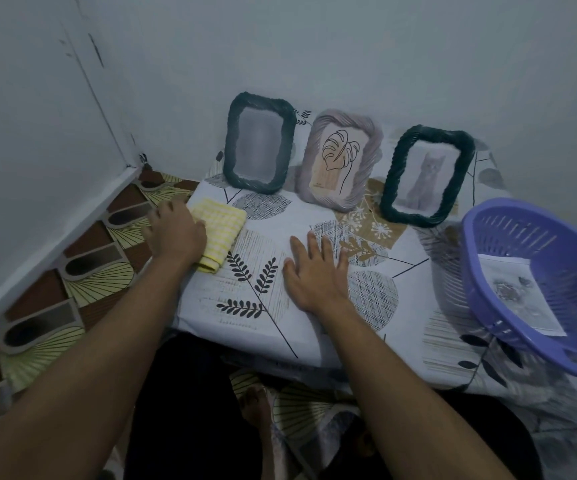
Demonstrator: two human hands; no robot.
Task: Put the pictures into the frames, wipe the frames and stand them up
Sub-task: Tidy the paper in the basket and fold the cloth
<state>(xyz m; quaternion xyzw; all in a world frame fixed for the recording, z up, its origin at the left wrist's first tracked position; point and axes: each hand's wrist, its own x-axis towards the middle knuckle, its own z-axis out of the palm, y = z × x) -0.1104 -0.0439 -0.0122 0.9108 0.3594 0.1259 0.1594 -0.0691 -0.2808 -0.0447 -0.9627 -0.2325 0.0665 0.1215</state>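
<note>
Left hand (176, 230) is lying over the yellow cloth (223, 226) at the table's (280, 327) left edge, fingers bent — gripping or resting, I cannot tell. Right hand (314, 271) is lying flat, empty. Frames (339, 161) are standing by the wall — probably best keeping the cloth clear of them.

Pale frame (372, 150) upright; dark frame (233, 150) left of it, cat frame (392, 178) right. Your left hand (176, 233) on yellow cloth (223, 223), front-left; right hand (314, 271) flat, in front.
</note>
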